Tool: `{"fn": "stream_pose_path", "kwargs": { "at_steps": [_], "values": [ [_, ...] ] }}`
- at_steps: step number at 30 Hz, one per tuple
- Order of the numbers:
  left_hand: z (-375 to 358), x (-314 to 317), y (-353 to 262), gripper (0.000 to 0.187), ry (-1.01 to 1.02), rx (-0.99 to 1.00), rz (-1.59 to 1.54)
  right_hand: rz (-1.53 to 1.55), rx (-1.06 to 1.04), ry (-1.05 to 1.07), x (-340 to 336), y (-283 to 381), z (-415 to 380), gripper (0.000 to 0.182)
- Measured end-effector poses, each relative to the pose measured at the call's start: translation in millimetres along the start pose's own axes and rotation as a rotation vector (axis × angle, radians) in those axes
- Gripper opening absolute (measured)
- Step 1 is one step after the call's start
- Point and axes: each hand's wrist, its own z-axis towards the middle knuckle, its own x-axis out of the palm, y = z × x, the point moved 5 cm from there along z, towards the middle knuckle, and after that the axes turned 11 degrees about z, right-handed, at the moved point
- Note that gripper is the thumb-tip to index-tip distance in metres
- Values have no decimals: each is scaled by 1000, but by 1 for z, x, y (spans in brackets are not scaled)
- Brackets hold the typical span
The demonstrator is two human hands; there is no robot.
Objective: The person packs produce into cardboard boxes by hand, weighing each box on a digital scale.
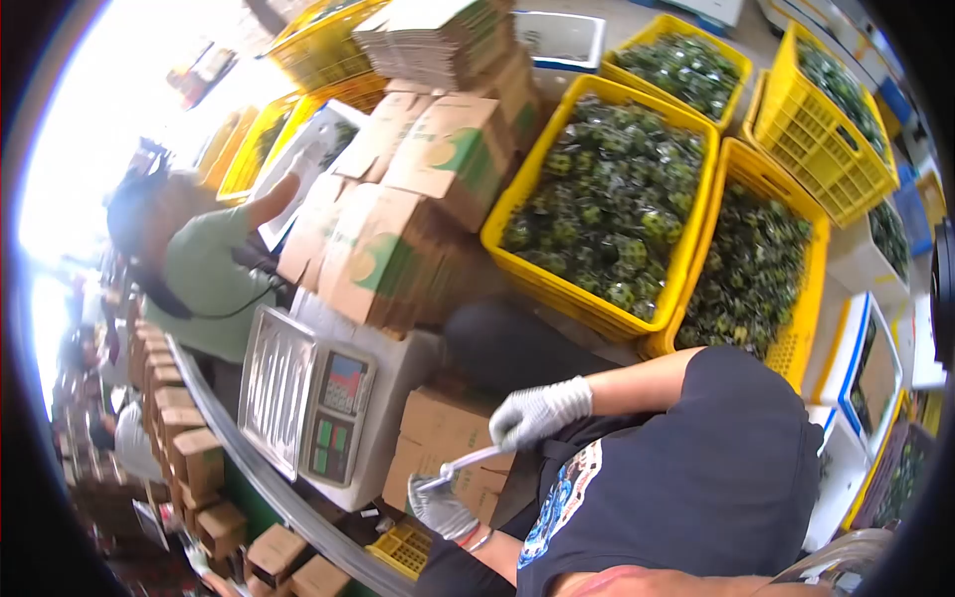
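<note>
Head view: right hand in white knitted glove, fingers closed on one end of slim whitish stick-like item. Left hand, gloved alike, curled at other end; pinch or mere touch, I cannot tell. Item crosses above brown cardboard carton, toward edge nearest wearer. I'd advise firm right hold, left fingers steadying, slow wrists.

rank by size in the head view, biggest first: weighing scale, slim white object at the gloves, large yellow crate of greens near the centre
1. Yellow crate
2. Weighing scale
3. Slim white object
</note>
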Motion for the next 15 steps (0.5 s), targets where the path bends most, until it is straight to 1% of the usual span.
{"fn": "stream_pose_path", "kwargs": {
  "at_steps": [1,2,3,4,5,6,7,8,9,10,11,12,13,14,15],
  "values": [
    [-9,25,-15,28,139,-12,82,11,20,-153,-17,29,-19,14],
    [-17,43,-18,30,270,-25,152,63,-16,-301,-36,46,-35,15],
    [-17,43,-16,33,274,-40,219,-30,-184,-456,-58,59,-52,15],
    [-13,40,-15,37,273,-48,283,52,-119,-652,-76,70,-72,14],
    [-11,39,-14,41,267,-49,346,66,-214,-784,-93,85,-89,13],
    [-14,44,-19,37,196,-70,350,2,-311,-872,-114,95,-106,14],
    [-14,41,-19,38,157,-82,385,-177,-425,-1071,-137,106,-124,15],
    [-12,36,-20,38,117,-92,422,-151,-400,-1210,-162,115,-139,16],
    [-10,29,-21,39,75,-100,455,-220,-543,-1276,-191,125,-153,13],
    [-7,17,-17,39,34,-91,518,-222,-563,-1465,-222,135,-169,11],
    [-3,2,-13,39,22,-97,529,-310,-603,-1563,-259,148,-183,8],
    [2,-14,-8,39,9,-102,535,-547,-643,-1660,-297,169,-193,14],
    [5,-18,-10,39,-3,-107,540,-948,-650,-1767,-328,202,-198,23],
    [5,-24,-12,38,-34,-114,579,-844,-605,-1824,-371,227,-203,39],
    [5,-32,-14,39,-53,-122,597,-913,-294,-1863,-428,252,-210,55]
  ]
}}
